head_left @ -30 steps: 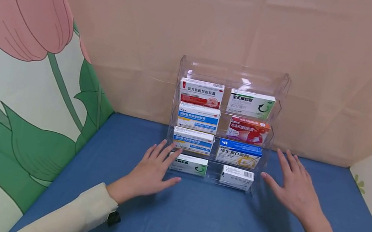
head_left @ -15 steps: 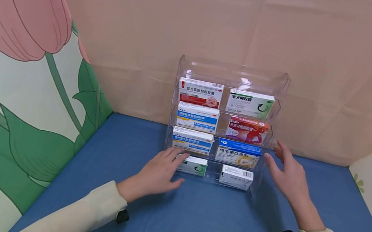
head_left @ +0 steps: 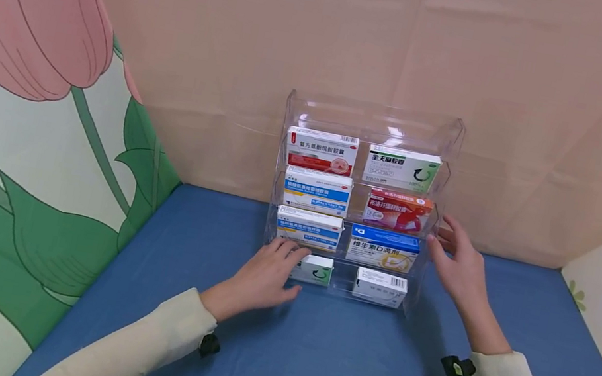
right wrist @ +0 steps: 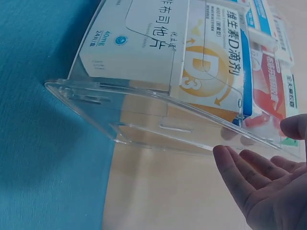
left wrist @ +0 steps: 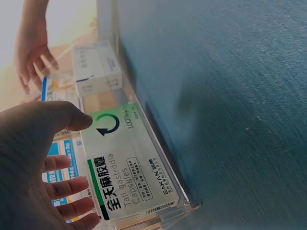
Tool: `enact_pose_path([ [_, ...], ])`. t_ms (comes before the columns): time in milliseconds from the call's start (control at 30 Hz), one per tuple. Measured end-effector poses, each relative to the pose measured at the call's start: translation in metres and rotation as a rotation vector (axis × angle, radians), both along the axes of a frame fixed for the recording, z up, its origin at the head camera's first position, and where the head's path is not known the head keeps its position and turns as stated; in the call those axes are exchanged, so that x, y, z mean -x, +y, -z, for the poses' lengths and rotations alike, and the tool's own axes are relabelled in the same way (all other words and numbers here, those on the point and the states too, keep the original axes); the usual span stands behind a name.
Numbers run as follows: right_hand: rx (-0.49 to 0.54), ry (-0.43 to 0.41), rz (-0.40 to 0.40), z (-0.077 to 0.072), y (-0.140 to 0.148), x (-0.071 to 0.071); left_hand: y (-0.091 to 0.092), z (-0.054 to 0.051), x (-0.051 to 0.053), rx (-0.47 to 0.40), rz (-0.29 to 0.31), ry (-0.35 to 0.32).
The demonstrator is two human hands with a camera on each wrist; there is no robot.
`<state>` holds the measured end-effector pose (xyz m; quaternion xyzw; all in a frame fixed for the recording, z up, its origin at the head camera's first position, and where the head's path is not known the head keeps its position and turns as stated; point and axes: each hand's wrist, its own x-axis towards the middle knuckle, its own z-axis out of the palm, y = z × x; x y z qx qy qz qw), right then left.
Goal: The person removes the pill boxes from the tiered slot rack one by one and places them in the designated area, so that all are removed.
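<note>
A rack point(head_left: 373, 120) stands on the table point(head_left: 342, 363), before the backdrop point(head_left: 560, 126); 8 boxes point(head_left: 320, 152) sit in it, 2 side by side on each of 4 tiers. The left hand point(head_left: 264, 272) is partly before the lowest left box point(left wrist: 129, 167), the right hand point(head_left: 459, 266) just beside the rack's right side.

Soft shadows on the blue table point(head_left: 331, 361), shine on the clear rack point(head_left: 343, 279); left wrist view seems blurry far off

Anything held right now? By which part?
Nothing appears held. Left hand is at the bottom-left box, right hand by the rack; neither visibly grips. Light contact: can't tell.
</note>
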<state>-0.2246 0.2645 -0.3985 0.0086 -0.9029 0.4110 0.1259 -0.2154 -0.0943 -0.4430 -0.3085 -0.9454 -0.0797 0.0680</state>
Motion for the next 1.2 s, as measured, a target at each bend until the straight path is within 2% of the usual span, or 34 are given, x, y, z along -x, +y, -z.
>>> enact_pose_path([
  [233, 0.055, -0.008, 0.015, 0.004, 0.001, 0.008, 0.003, 0.002, 0.009, -0.059, -0.052, -0.082],
  [633, 0.21, -0.053, 0.01, 0.008, 0.004, 0.015, 0.006, 0.006, 0.015, -0.15, -0.05, -0.084],
  [800, 0.238, -0.051, 0.009, 0.011, 0.004, 0.016, 0.005, 0.008, 0.016, -0.193, -0.039, -0.07],
  [933, 0.238, -0.045, 0.012, 0.013, 0.004, 0.016, 0.005, 0.003, 0.016, -0.185, -0.045, -0.085],
  [1200, 0.235, -0.054, 0.026, 0.016, 0.006, 0.017, 0.002, -0.016, 0.011, -0.185, -0.055, -0.106],
])
